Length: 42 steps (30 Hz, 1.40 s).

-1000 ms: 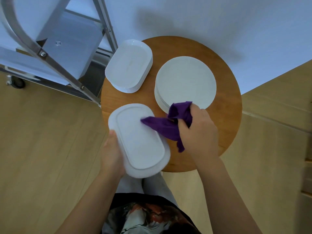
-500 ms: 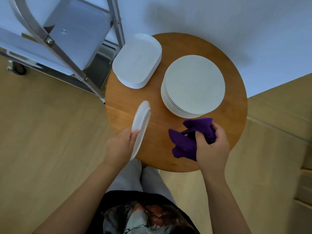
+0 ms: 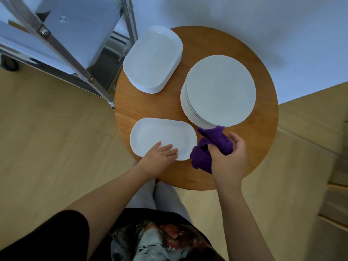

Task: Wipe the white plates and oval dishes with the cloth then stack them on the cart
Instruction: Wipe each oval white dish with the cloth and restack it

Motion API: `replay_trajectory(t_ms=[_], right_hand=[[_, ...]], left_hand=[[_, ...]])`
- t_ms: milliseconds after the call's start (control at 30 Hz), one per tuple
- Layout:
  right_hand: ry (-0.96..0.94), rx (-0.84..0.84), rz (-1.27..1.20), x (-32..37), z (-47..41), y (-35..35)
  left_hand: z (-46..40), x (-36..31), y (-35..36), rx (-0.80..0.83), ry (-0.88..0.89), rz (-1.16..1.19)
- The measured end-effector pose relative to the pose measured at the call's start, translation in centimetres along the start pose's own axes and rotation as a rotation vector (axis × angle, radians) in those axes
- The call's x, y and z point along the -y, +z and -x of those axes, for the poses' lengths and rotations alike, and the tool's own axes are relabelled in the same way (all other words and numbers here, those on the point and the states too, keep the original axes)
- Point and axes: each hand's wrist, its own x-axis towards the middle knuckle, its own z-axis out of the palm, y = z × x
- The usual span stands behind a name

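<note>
One white oval dish (image 3: 160, 134) lies flat on the near left part of the round wooden table (image 3: 263, 144). My left hand (image 3: 160, 159) rests on the dish's near edge with its fingers laid straight across the surface. Just right of that dish, my right hand (image 3: 228, 159) grips a bunched purple cloth (image 3: 211, 147); the cloth touches the table beside the dish's right end. A stack of oval dishes (image 3: 152, 59) sits at the table's far left. A stack of round white plates (image 3: 220, 91) sits at the far right.
A metal cart (image 3: 62, 46) with grey shelves stands at the upper left, its corner post close to the table's left edge. Wooden floor surrounds the table, a pale wall lies beyond it, and a wooden step edge runs along the right.
The oval dish was held up on edge in my left hand; it now lies flat on the table with the hand on top. My right hand with the cloth has moved a little closer to it.
</note>
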Motion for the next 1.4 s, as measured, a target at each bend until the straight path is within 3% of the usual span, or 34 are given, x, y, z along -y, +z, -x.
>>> replay_trajectory(t_ms=[133,233,300,400,467,567,667,800,900,933,1000,1067,1133,1167,1200,1267,1300,1400], right_hand=[[0.108,0.097,-0.065,0.0,0.1,0.6],[0.142,0.146,-0.083,0.5,0.0,1.5],[0.164,0.174,-0.09,1.0,-0.2,2.2],[0.233,0.209,-0.21,2.3,-0.7,3.6],[0.282,0.263,-0.345,3.3,-1.2,4.8],[0.316,0.392,-0.538,4.9,-2.1,6.9],[0.33,0.501,-0.682,6.0,-3.0,9.2],[0.146,0.415,-0.357,6.3,-4.3,11.8],[0.113,0.438,-0.428,6.3,-4.4,13.7],[0.162,0.416,-0.519,6.5,-4.5,14.3],[0.304,0.328,-0.731,6.9,-5.0,14.8],[0.43,0.267,-0.907,7.2,-6.0,14.9],[0.485,0.261,-0.963,7.5,-7.0,14.9],[0.485,0.27,-0.966,7.8,-7.4,15.0],[0.475,0.281,-0.964,8.0,-7.8,15.1],[0.447,0.279,-0.94,8.4,-8.4,15.3],[0.436,0.274,-0.925,8.6,-8.7,15.3],[0.451,0.263,-0.88,8.9,-9.1,15.7]], left_hand=[[-0.5,2.2,0.5,0.131,0.027,-0.078],[-1.0,2.1,0.2,0.126,0.023,0.02],[-1.1,1.4,-0.6,-0.01,-0.182,0.397],[-1.2,1.0,-4.3,-0.243,-0.634,1.263],[-1.1,1.8,-7.0,-0.168,-0.693,1.714],[-0.6,3.5,-10.0,-0.007,-0.593,1.978],[-0.8,4.9,-12.2,-0.073,-0.515,2.027],[-1.8,6.9,-14.2,-0.254,-0.486,2.042],[-3.0,7.0,-15.4,-0.329,-0.485,2.075],[-3.3,6.8,-15.8,-0.333,-0.495,1.999],[-3.7,7.0,-16.5,-0.342,-0.432,1.635],[-4.0,7.9,-17.1,-0.232,-0.342,1.247],[-4.1,9.8,-17.8,-0.126,-0.326,1.168],[-4.2,11.0,-17.9,-0.152,-0.325,1.174],[-4.4,12.4,-17.7,-0.245,-0.371,1.14],[-5.0,15.6,-16.9,-0.479,-0.663,0.904],[-5.3,17.2,-16.5,-0.504,-0.81,0.738],[-6.4,20.0,-15.4,-0.223,-0.978,0.516]])
